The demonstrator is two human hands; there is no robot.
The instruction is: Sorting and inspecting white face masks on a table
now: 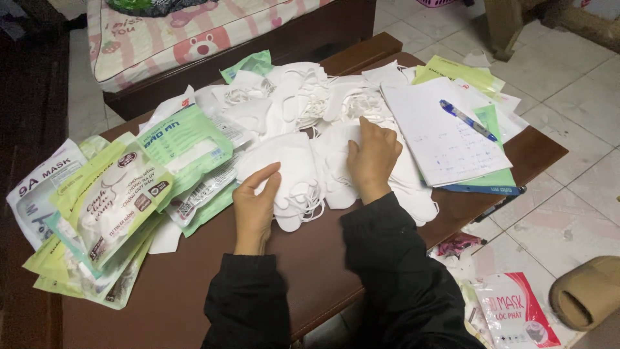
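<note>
Dozens of white face masks [303,123] lie heaped mid-desk [194,284], left of the notepad [439,136]. Left hand [255,200] rests spread on one; right hand [373,155] presses flat on another. They look light, soft and floppy, best pinched at a folded edge.

White face masks [294,171], loose heap on brown table [194,284].
Flat, folded, ear loops trailing; nearest ones overlap at the table's middle, more piled behind.
</note>
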